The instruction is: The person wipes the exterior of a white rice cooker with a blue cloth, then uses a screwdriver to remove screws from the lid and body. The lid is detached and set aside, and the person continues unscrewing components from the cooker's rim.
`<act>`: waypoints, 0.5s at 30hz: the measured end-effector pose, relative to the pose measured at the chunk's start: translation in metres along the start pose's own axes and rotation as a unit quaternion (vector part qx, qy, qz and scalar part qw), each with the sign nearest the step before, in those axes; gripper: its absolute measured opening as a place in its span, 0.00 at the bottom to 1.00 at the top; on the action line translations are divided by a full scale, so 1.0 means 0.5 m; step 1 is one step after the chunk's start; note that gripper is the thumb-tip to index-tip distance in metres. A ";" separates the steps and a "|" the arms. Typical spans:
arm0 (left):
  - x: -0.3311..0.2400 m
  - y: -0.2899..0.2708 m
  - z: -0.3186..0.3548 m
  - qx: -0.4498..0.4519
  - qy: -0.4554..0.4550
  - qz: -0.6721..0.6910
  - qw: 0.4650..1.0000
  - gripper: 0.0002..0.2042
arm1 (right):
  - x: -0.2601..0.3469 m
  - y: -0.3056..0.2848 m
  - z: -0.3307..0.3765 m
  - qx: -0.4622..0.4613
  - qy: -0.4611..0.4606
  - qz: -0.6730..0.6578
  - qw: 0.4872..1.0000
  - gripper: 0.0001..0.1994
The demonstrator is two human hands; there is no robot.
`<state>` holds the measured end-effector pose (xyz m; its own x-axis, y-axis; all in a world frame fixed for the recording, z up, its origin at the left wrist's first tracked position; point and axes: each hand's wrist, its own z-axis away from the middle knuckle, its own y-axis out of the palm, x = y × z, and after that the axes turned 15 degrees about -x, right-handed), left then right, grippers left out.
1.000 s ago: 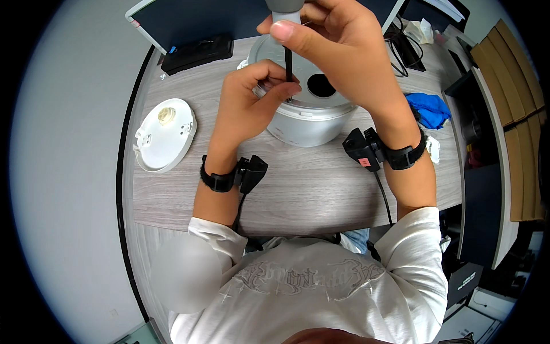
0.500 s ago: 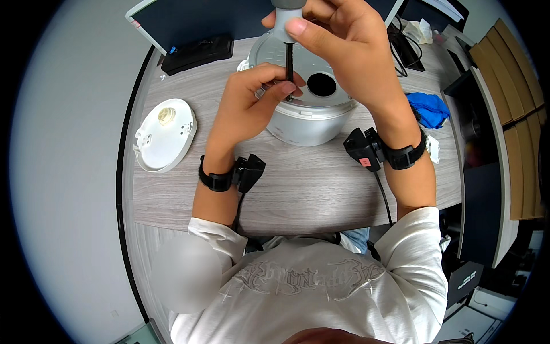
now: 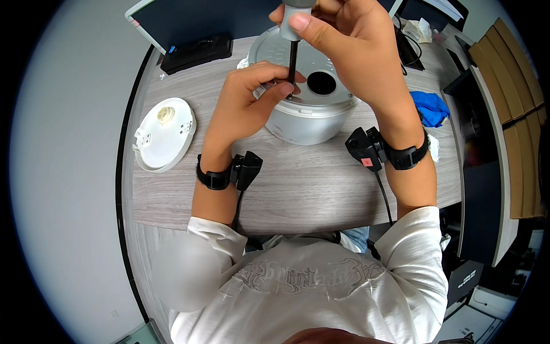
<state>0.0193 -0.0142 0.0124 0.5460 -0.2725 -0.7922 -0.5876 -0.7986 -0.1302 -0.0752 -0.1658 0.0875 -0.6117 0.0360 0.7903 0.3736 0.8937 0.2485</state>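
"On the desk [image 3: 298, 195], where does the round appliance [image 3: 303, 129] stand?"
"Beneath the right hand [image 3: 358, 43], gripping the screwdriver [image 3: 293, 57], and left hand [image 3: 246, 103], pinching its shaft."
"Good technique?"
"Hold it upright, press squarely, turn slowly."

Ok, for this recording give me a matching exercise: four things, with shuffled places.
Things:
1. Right hand
2. Round white cover
3. Left hand
4. Crumpled blue item

Places:
A. At the lower part of the screwdriver's dark shaft
B. On the right side of the table
C. Around the screwdriver's grey handle
D. On the left side of the table

Pairs: 1-C, 2-D, 3-A, 4-B
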 end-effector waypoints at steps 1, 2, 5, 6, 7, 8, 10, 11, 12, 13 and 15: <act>0.005 0.000 0.001 -0.005 -0.003 -0.002 1.000 0.04 | 0.001 0.002 0.000 0.001 0.007 0.012 1.000 0.19; 0.007 0.000 0.003 -0.010 -0.006 -0.003 1.000 0.04 | 0.001 0.004 0.001 0.003 0.013 0.024 1.000 0.19; 0.002 0.006 0.000 -0.016 0.019 -0.033 0.999 0.04 | -0.002 -0.004 -0.003 0.016 -0.016 0.108 0.994 0.18; 0.003 0.007 0.001 -0.019 0.023 -0.035 0.999 0.04 | -0.005 -0.004 -0.003 0.015 -0.042 0.133 0.990 0.18; 0.005 0.007 0.001 -0.023 0.026 -0.036 0.999 0.04 | -0.005 0.000 -0.003 0.014 -0.068 0.157 0.985 0.18; 0.006 0.007 0.001 -0.026 0.030 -0.037 0.999 0.04 | 0.007 0.003 0.002 0.011 -0.077 0.210 0.975 0.18; 0.006 0.005 0.003 -0.027 0.028 -0.039 0.998 0.05 | 0.043 0.016 0.013 0.007 -0.088 0.275 0.957 0.19; 0.006 0.004 0.003 -0.027 0.027 -0.040 0.998 0.05 | 0.049 0.019 0.014 0.006 -0.090 0.288 0.953 0.19; 0.006 0.003 0.003 -0.018 0.038 -0.046 0.998 0.06 | 0.047 0.017 0.012 0.006 -0.086 0.263 0.961 0.20; 0.006 0.000 0.003 -0.008 0.048 -0.052 0.997 0.06 | 0.044 0.014 0.009 0.006 -0.081 0.238 0.968 0.21; 0.004 -0.008 0.000 0.018 0.057 -0.055 0.997 0.08 | 0.027 0.005 0.006 0.002 -0.070 0.151 0.986 0.23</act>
<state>0.0230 -0.0116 0.0113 0.6706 -0.2454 -0.7001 -0.5405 -0.8080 -0.2345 -0.0848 -0.1620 0.0971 -0.5635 0.3627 0.7422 0.5508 0.8346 0.0104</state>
